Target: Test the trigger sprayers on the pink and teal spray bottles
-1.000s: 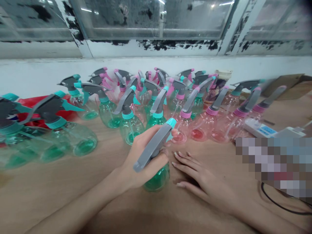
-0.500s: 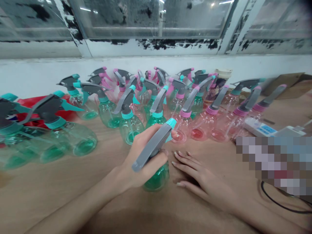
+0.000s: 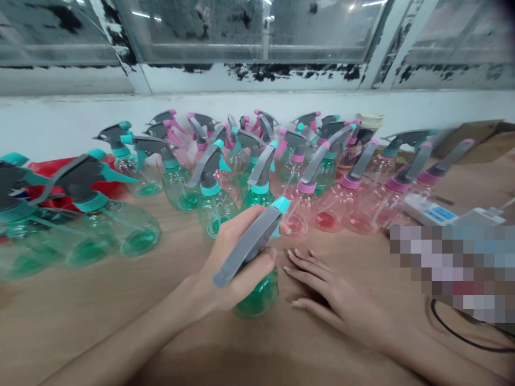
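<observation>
My left hand [image 3: 229,262] is wrapped around the neck of a green spray bottle [image 3: 257,297] with a grey and turquoise trigger head. The bottle stands at the front middle of the table, its head slanting up to the right. Fingers of this hand reach round to the turquoise trigger side and partly hide the neck. My right hand [image 3: 330,284] lies on the tabletop just right of that bottle, fingers stretched and apart, holding nothing. Right behind my left hand are another green spray bottle [image 3: 211,209] and a pink spray bottle [image 3: 298,212].
More green bottles [image 3: 139,236] stand at the left, before a red bag [image 3: 56,169]. Pink bottles [image 3: 333,206] fill the right middle. A white power strip [image 3: 430,212], a black cable [image 3: 462,343] and a cardboard box [image 3: 470,142] are at the right. A wall [image 3: 80,115] closes the back.
The held bottle and its spray head have shifted slightly left and towards me, with my left hand still around it. My right hand has stayed in place.
</observation>
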`<action>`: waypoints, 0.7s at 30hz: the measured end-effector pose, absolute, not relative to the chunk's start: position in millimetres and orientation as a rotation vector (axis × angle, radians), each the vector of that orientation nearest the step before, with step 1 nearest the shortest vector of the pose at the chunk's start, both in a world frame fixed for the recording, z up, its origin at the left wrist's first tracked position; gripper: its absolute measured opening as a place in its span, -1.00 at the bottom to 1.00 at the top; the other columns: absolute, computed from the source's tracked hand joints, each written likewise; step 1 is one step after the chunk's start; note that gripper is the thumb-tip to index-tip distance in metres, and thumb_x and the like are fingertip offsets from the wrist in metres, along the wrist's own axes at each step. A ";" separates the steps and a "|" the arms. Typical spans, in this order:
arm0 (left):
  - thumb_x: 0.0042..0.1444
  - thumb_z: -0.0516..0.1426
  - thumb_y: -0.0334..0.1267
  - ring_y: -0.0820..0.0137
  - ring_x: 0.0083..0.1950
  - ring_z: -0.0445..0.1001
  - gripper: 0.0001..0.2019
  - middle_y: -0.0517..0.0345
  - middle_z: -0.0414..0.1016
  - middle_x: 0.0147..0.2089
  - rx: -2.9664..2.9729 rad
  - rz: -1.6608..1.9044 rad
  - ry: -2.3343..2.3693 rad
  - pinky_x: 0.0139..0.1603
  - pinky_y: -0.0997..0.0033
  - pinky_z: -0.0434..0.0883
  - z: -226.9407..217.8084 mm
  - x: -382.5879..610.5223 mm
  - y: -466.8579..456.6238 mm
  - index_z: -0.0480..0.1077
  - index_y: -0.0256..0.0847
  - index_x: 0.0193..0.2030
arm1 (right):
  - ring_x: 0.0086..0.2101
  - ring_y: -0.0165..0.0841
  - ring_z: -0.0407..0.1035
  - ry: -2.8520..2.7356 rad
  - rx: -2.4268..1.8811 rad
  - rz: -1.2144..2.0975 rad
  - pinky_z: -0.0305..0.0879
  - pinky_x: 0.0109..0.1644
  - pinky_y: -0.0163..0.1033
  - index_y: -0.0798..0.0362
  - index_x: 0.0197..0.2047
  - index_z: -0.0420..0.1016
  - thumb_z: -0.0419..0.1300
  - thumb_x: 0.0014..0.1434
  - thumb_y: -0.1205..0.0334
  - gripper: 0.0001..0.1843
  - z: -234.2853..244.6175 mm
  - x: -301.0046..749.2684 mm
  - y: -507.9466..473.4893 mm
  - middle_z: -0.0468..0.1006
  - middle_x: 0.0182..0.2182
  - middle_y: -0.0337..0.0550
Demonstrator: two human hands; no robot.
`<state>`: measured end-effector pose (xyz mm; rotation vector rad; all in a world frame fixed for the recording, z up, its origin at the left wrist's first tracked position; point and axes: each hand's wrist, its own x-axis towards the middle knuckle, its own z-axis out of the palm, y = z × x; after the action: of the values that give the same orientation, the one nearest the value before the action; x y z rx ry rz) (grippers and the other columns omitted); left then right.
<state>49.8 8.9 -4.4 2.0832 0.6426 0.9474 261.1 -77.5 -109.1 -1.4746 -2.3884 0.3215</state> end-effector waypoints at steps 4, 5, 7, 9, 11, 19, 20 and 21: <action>-0.09 0.02 -0.38 0.43 -0.47 0.30 -0.75 0.27 0.29 -0.41 2.099 0.980 0.671 -0.39 0.39 0.29 -4.6 51.2 6.9 0.35 -0.15 -0.22 | 0.32 -0.19 0.00 -2.409 -1.476 0.310 0.05 0.35 0.09 0.01 0.34 0.19 0.01 0.35 -0.05 -0.43 -108.8 261.1 -78.2 0.10 0.36 -0.12; -0.08 0.02 -0.38 0.44 -0.47 0.29 -0.75 0.28 0.30 -0.42 2.108 0.972 0.679 -0.39 0.39 0.30 -5.0 51.3 6.2 0.36 -0.16 -0.21 | 0.32 -0.19 0.00 -2.411 -1.474 0.309 0.05 0.35 0.09 0.00 0.34 0.19 0.01 0.35 -0.05 -0.43 -108.9 261.2 -78.2 0.10 0.35 -0.12; -0.02 0.04 -0.38 0.46 -0.50 0.27 -0.77 0.29 0.30 -0.45 2.127 0.970 0.704 -0.41 0.41 0.31 -6.8 51.2 4.9 0.36 -0.18 -0.18 | 0.32 -0.19 0.00 -2.412 -1.468 0.298 0.05 0.35 0.09 -0.01 0.35 0.18 0.02 0.35 -0.05 -0.42 -109.4 261.4 -77.8 0.11 0.35 -0.13; 0.04 0.06 -0.37 0.48 -0.50 0.29 -0.79 0.29 0.33 -0.44 2.158 1.001 0.728 -0.41 0.44 0.33 -10.1 51.4 3.8 0.37 -0.19 -0.15 | 0.32 -0.20 0.00 -2.416 -1.464 0.279 0.06 0.35 0.09 0.00 0.35 0.18 0.02 0.35 -0.04 -0.42 -110.2 261.7 -77.1 0.11 0.35 -0.13; 0.08 0.08 -0.36 0.50 -0.50 0.33 -0.78 0.29 0.37 -0.42 2.184 1.051 0.745 -0.40 0.46 0.37 -14.0 52.1 2.9 0.36 -0.17 -0.11 | 0.32 -0.19 0.00 -2.422 -1.461 0.261 0.08 0.34 0.10 0.01 0.35 0.18 0.01 0.35 -0.04 -0.42 -111.2 262.0 -76.4 0.10 0.35 -0.11; 0.12 0.15 -0.31 0.39 -0.34 0.55 -0.65 0.23 0.51 -0.28 2.141 1.073 0.793 -0.34 0.42 0.49 -24.7 52.5 0.7 0.27 -0.05 0.06 | 0.32 -0.16 0.02 -2.398 -1.444 0.275 0.06 0.34 0.14 0.02 0.34 0.19 0.06 0.34 -0.02 -0.42 -113.0 260.8 -76.4 0.14 0.34 -0.06; 0.12 0.17 -0.29 0.38 -0.30 0.56 -0.62 0.21 0.52 -0.19 2.144 1.087 0.789 -0.31 0.41 0.50 -26.0 51.7 0.2 0.27 -0.02 0.09 | 0.31 -0.16 0.02 -2.388 -1.441 0.284 0.06 0.34 0.14 0.02 0.34 0.20 0.06 0.34 -0.01 -0.42 -113.0 260.6 -76.5 0.15 0.34 -0.05; 0.12 0.19 -0.27 0.38 -0.26 0.56 -0.58 0.18 0.50 -0.07 2.159 1.106 0.782 -0.27 0.39 0.50 -27.1 50.7 -0.4 0.26 0.03 0.12 | 0.31 -0.15 0.03 -2.383 -1.442 0.292 0.06 0.34 0.14 0.02 0.34 0.20 0.06 0.33 -0.01 -0.42 -112.9 260.3 -76.4 0.15 0.34 -0.05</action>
<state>50.7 -0.4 -27.1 2.1588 0.7819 1.1063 260.3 -76.4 -112.9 -1.4423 -2.3831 0.2916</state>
